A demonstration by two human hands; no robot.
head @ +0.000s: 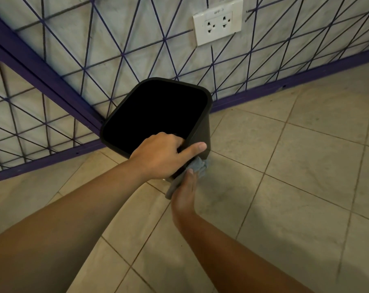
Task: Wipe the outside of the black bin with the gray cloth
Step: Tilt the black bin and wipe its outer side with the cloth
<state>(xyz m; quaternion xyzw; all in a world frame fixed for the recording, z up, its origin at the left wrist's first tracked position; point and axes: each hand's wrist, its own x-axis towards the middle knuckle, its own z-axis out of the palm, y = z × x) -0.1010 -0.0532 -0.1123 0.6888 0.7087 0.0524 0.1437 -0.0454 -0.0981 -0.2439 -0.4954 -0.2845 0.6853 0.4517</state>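
The left hand (160, 154) grips the black bin's (203, 132) near rim; the right hand (184, 192) presses the gray cloth (197, 166) against its lower outer wall. The bin stands tilted in the floor (285, 176) corner, and could slip under hard wiping.

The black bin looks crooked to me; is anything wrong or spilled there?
Nothing spilled. The black bin leans only because the left hand grips its rim, while the right hand presses the gray cloth against its outside.
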